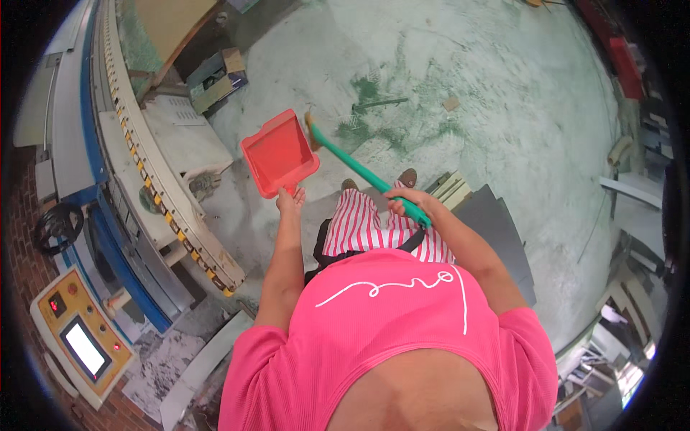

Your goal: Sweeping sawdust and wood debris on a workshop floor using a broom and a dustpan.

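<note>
My left hand (290, 199) grips the short handle of a red plastic dustpan (279, 153), held out in front of me above the floor with its open side facing away. In my right hand (405, 203) is the green handle of a broom (359, 169); the stick slants up and left, and its brush end sits just right of the dustpan. Both forearms reach forward over a pink shirt and red-and-white striped trousers. My feet show below the broom.
A long blue and cream machine (154, 179) with a yellow-black edge runs along the left, with an orange control panel (79, 337) at lower left. Boxes (215, 79) sit at its far end. Dark panels (496, 223) and scrap line the right. The concrete floor (503, 100) is dusty with green stains.
</note>
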A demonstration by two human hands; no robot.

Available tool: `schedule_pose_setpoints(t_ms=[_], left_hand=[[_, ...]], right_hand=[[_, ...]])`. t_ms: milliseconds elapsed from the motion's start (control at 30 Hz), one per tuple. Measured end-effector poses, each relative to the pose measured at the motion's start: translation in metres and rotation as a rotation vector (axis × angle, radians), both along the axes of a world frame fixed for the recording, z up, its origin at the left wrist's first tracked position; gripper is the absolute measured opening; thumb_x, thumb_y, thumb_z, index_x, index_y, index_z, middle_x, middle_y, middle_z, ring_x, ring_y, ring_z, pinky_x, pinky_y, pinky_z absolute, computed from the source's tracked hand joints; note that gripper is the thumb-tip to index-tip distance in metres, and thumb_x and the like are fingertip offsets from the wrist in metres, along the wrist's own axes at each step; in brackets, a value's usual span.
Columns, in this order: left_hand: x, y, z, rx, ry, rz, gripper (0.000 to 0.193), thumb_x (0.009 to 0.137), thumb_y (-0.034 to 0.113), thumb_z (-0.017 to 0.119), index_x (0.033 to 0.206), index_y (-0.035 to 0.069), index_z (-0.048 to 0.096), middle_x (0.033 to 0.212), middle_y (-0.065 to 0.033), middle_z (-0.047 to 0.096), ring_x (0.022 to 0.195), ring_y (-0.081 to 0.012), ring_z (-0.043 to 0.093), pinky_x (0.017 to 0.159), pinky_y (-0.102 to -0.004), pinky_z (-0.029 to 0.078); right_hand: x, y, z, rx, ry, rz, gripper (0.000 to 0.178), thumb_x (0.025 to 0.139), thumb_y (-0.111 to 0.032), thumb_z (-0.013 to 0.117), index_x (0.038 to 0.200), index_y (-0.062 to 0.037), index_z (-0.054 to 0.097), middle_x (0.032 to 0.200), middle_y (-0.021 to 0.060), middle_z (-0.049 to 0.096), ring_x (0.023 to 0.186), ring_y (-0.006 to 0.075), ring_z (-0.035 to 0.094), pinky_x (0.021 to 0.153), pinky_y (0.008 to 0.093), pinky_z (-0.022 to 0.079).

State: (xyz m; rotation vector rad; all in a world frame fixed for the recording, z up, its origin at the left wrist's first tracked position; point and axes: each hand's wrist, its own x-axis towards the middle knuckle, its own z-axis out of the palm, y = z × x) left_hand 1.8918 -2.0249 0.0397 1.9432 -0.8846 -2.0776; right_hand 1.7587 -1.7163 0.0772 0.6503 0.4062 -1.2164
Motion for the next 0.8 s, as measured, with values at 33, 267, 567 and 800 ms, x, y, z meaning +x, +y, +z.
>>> schedule_pose_setpoints(t_ms=[33, 267, 567, 800], left_hand=[[0.005, 0.008, 0.005, 0.008, -0.009, 0.014, 0.037, 0.075, 0.033, 0.033, 0.089, 0.000, 0.045, 0.077, -0.0099, 0.051, 0.071, -0.0240, 0.054, 0.064, -0.0336, 0.041], [0.030, 0.060, 0.020, 0.072, -0.076, 0.142, 0.036, 0.075, 0.032, 0.033, 0.091, 0.002, 0.044, 0.081, -0.0119, 0.051, 0.073, -0.0250, 0.053, 0.067, -0.0348, 0.041], [0.052, 0.107, -0.010, 0.134, -0.107, 0.244, 0.031, 0.074, 0.028, 0.033, 0.089, 0.003, 0.042, 0.081, -0.0153, 0.051, 0.073, -0.0268, 0.053, 0.066, -0.0363, 0.041], [0.054, 0.107, -0.019, 0.170, -0.104, 0.302, 0.032, 0.076, 0.030, 0.032, 0.090, 0.004, 0.041, 0.078, -0.0146, 0.051, 0.073, -0.0277, 0.053, 0.066, -0.0368, 0.041]], right_hand=[[-0.004, -0.006, -0.016, -0.006, -0.012, 0.003, 0.016, 0.075, -0.015, 0.048, 0.072, -0.0072, 0.035, 0.055, -0.0001, 0.039, 0.041, 0.0035, 0.036, 0.032, 0.0143, 0.032], [-0.017, -0.014, -0.077, 0.098, 0.043, 0.215, 0.015, 0.073, -0.012, 0.047, 0.070, -0.0047, 0.034, 0.049, 0.0006, 0.039, 0.039, 0.0077, 0.038, 0.034, 0.0192, 0.036], [-0.064, 0.125, -0.031, 0.246, -0.018, -0.300, 0.020, 0.074, -0.016, 0.050, 0.065, -0.0044, 0.035, 0.050, -0.0004, 0.039, 0.039, 0.0040, 0.038, 0.033, 0.0163, 0.033], [-0.097, 0.174, 0.002, 0.377, -0.061, -0.236, 0.024, 0.075, -0.022, 0.048, 0.059, -0.0071, 0.037, 0.048, -0.0038, 0.038, 0.036, 0.0024, 0.038, 0.031, 0.0135, 0.035]])
